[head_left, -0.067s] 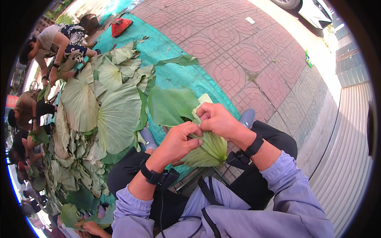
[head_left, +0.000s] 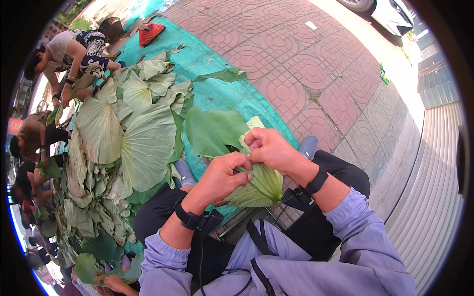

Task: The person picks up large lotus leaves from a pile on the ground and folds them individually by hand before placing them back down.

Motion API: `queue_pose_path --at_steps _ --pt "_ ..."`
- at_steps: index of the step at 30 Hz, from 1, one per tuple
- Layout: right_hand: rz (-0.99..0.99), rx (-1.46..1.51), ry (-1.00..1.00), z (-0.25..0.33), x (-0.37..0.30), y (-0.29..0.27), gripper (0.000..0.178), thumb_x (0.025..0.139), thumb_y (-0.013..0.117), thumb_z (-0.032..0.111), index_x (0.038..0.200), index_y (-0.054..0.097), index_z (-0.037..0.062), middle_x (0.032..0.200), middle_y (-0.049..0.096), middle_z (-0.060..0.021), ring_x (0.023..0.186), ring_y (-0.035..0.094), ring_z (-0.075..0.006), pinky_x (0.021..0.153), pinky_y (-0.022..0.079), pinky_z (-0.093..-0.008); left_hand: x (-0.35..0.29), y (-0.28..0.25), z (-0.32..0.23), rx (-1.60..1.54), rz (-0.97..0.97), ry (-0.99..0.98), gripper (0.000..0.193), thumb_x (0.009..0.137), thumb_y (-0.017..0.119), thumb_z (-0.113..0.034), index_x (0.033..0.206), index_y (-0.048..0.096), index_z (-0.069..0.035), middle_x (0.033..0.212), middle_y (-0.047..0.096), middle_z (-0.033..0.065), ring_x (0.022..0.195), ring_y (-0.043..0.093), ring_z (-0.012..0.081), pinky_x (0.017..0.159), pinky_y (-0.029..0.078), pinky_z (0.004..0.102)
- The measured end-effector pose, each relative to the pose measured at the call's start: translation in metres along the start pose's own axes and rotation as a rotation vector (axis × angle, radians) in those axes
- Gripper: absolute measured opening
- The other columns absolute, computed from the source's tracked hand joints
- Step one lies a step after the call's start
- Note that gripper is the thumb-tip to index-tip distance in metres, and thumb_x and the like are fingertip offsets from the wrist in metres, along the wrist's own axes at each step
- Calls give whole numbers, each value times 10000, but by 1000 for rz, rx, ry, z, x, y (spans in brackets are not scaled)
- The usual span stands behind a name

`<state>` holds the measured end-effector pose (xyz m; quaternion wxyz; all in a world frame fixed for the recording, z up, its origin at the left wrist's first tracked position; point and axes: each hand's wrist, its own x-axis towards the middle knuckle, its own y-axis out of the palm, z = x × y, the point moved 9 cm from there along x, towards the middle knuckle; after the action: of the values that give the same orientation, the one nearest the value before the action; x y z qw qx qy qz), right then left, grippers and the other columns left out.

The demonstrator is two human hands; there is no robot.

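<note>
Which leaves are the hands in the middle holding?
The green leaf bundle right in front, pinched by the left hand and the right hand; neither touches the leaf heap on the left.

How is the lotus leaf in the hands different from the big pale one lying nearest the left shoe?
The held lotus leaf is brighter green; the pale lotus leaf looks duller and greyer. The held lotus leaf is folded, pinched by the left hand and right hand; the pale lotus leaf lies spread out, with no hand on it. Both show veins.
</note>
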<state>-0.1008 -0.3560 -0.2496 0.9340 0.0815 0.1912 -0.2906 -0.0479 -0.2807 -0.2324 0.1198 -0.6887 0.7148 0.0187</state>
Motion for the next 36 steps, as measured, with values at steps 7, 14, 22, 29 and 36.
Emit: queue_pose_path --at_steps 7,14,22,29,36 --pt "-20 2 -7 1 1 -2 206 623 576 -54 820 527 -16 668 442 35 594 397 -39 481 311 -198 -1 -1 -2 -8 -28 -16 117 716 608 -16 813 549 13 751 506 19 665 501 75 586 420 226" --pt "-13 -8 -19 -1 3 -2 211 620 568 -58 823 525 -21 664 439 35 589 396 -36 478 313 -199 -1 -2 -7 118 -46 59 122 705 619 -18 817 571 -19 740 486 6 626 422 72 548 360 220" --pt "-29 13 2 2 1 -3 185 634 566 -57 805 512 -16 647 411 41 576 372 -41 470 292 -204 0 0 -8 109 -43 53 116 711 600 -10 822 569 -19 749 502 21 649 461 97 573 381 236" --pt "-44 -17 19 3 1 -4 183 645 566 -56 814 509 -18 651 409 35 583 374 -44 474 298 -208 0 1 -5 169 -5 75 115 715 579 -7 830 570 -22 772 511 31 671 471 98 589 388 237" --pt "-53 5 -16 3 3 -6 209 640 586 -58 834 513 -27 661 422 28 588 387 -49 478 306 -209 -1 1 -5 113 -34 18 122 724 563 -11 845 568 -19 762 502 16 659 463 83 580 389 227"
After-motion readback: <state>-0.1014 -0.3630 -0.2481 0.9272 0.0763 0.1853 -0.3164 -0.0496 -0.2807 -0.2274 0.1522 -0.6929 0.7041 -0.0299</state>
